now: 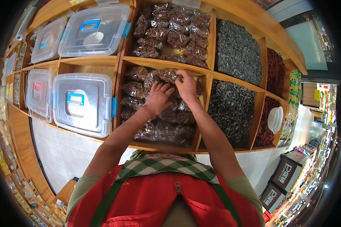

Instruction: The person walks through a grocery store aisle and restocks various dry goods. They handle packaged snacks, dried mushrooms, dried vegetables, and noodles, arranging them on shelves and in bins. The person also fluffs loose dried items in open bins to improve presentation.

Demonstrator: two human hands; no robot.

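Observation:
Clear plastic bags of dark brown dried goods [174,127] fill the near wooden compartment in front of me. My left hand [159,99] lies palm down on the bags, its fingers spread. At the compartment's far right, my right hand [185,83] has curled fingers at the end of one bag [167,74]; whether they pinch its plastic cannot be made out. More such bags [177,38] lie in rows in the compartment behind, where a patch of the bottom shows.
Lidded plastic boxes [82,105] with blue or red handles stand at the left. To the right, compartments hold dark dried flakes [233,110] and dark red dried goods [275,71]. A white plastic basket [275,120] rests there. Wooden dividers [166,62] separate the compartments.

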